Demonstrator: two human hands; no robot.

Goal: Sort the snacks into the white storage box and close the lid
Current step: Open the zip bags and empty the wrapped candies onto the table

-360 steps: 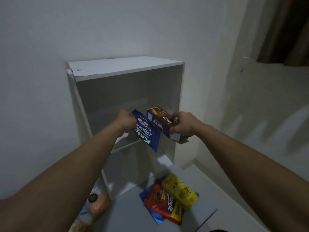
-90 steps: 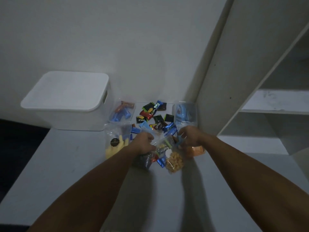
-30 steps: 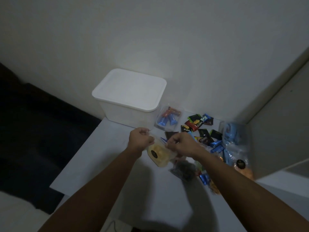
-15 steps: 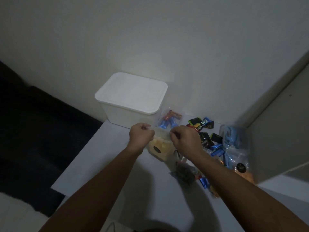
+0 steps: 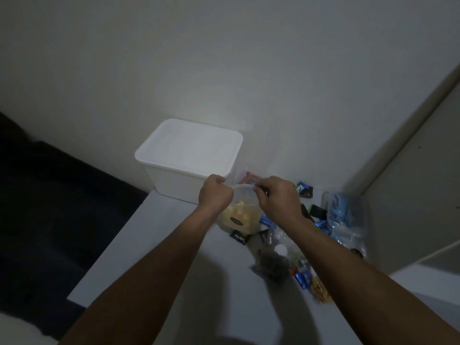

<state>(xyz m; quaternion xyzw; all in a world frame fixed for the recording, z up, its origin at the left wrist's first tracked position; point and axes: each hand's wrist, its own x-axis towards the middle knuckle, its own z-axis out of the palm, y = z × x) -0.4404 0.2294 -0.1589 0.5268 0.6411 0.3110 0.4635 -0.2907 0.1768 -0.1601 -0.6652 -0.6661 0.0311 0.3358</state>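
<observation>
Nearest you, loose snack packets (image 5: 286, 262) lie scattered on the white table (image 5: 154, 257). Your left hand (image 5: 215, 195) and right hand (image 5: 277, 199) each pinch the top edge of a clear bag of yellow snacks (image 5: 240, 216), apparently to seal it. Beyond, the white storage box (image 5: 184, 180) sits lidded against the wall (image 5: 224, 58).
</observation>
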